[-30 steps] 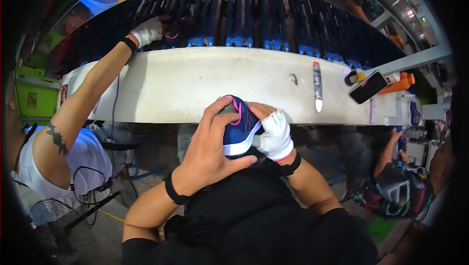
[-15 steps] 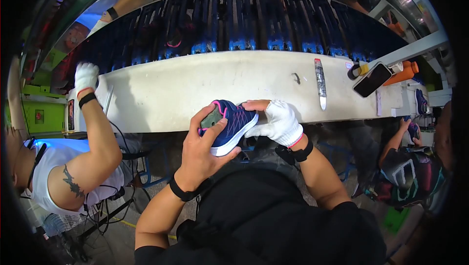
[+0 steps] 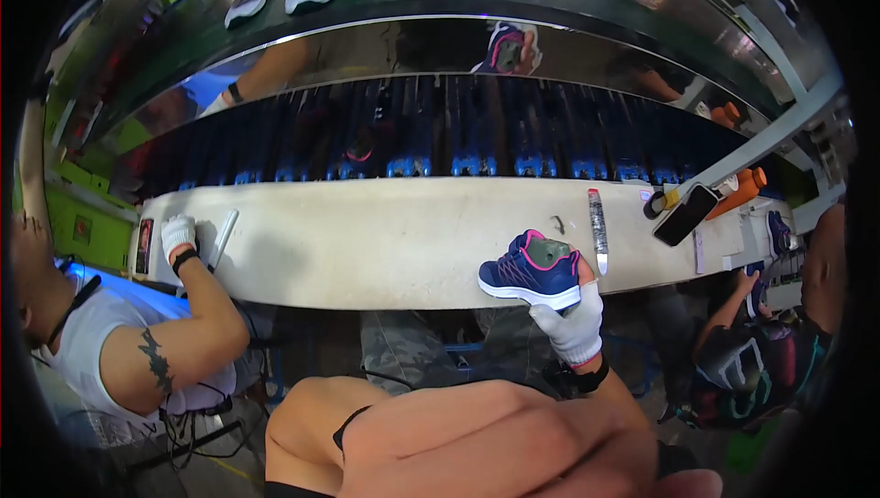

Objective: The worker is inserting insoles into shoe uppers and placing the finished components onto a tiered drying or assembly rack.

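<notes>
A small navy shoe (image 3: pixel 522 273) with pink trim and a white sole is held over the front edge of the pale bench (image 3: pixel 385 250). Its toe points left, and a green shoe last (image 3: pixel 547 250) fills its opening. My right hand (image 3: pixel 576 319), in a white glove that leaves some fingertips bare, is closed around the heel end. My left hand (image 3: pixel 495 434) is bare and looms large at the bottom, raised close to the camera. It is away from the shoe, and its fingertips are hidden or too blurred to read.
A blade-like tool with a wrapped handle (image 3: pixel 598 223) lies beside the shoe. A phone (image 3: pixel 687 214) and orange bottle (image 3: pixel 744 188) stand farther right. Dark slats with blue ends (image 3: pixel 472 168) run behind the bench. A co-worker's gloved hand (image 3: pixel 179 234) rests at left; another person (image 3: pixel 765 342) sits right.
My left hand has let go of the shoe and risen toward the camera. The shoe has turned toe-left and moved right in my right hand's hold. The view has tilted up.
</notes>
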